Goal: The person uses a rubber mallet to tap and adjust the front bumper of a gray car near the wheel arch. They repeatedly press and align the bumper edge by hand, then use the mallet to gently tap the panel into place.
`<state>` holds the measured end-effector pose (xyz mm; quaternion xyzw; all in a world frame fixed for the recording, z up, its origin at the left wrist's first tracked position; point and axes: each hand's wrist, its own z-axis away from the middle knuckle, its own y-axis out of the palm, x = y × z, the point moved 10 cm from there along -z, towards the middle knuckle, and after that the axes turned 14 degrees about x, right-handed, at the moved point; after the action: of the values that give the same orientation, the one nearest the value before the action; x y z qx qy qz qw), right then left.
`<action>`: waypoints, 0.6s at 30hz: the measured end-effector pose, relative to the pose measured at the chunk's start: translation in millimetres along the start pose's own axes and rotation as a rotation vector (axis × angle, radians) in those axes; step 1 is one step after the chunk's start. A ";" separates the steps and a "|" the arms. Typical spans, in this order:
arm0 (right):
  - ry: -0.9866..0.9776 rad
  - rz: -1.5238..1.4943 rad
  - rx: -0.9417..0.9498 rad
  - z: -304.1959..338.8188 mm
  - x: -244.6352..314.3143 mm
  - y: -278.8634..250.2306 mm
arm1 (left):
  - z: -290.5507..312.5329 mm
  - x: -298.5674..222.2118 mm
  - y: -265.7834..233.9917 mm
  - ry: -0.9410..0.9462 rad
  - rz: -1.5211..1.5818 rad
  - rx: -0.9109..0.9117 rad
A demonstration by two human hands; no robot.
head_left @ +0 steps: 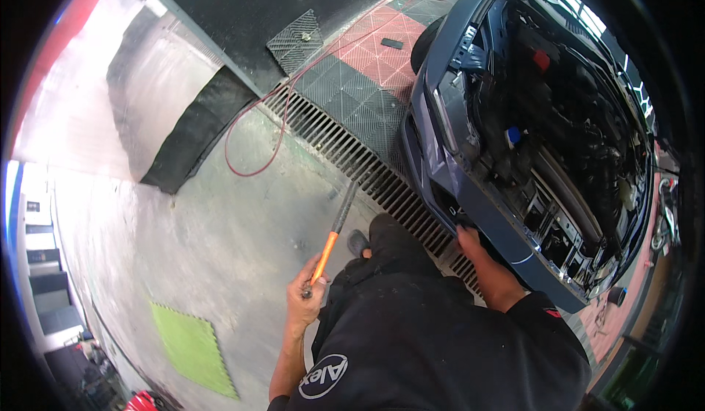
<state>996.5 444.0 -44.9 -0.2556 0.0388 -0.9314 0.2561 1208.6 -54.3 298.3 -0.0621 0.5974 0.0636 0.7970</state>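
My left hand [305, 291] is closed around the lower end of a long bar-like tool [330, 248], which has an orange grip and a dark grey shaft. The tool tilts up and to the right over the floor, its far tip apart from the car. Its exact kind is not plain. At the right, my right hand [468, 239] reaches to the lower front opening of a blue-grey car [493, 224]. The fingers there are mostly hidden by the bumper edge, so their grip does not show. The car's engine bay [558, 117] is uncovered.
A slatted floor drain [345, 150] runs diagonally beside the car. A thin red hose [246, 174] loops across it. A green mat [192, 348] lies at the lower left. Red and grey floor tiles [367, 62] and a loose grey tile [296, 41] are farther off.
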 end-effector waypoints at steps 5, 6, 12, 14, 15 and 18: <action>0.247 -0.058 -0.034 47.8 33.8 44.2 | -120.7 -41.8 -86.2 0.126 -0.017 0.005; 0.269 -0.029 -0.013 30.8 27.8 51.3 | -150.5 -46.1 -96.8 0.127 -0.021 0.030; 0.190 0.071 0.022 -92.0 118.2 103.9 | -324.1 -74.7 -156.2 0.076 -0.063 0.156; 0.115 0.042 0.039 -140.2 177.1 113.9 | -380.1 -82.4 -176.6 0.034 -0.052 0.185; 0.064 0.034 0.025 -151.3 230.5 123.3 | -405.4 -92.5 -186.3 0.029 -0.079 0.211; -0.118 -0.144 0.014 -141.4 384.8 133.8 | -475.4 -118.4 -203.0 0.000 -0.107 0.293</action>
<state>703.5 128.7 -19.0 -0.3103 -0.0013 -0.9310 0.1922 762.4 -340.5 284.2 0.0231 0.5959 -0.0671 0.7999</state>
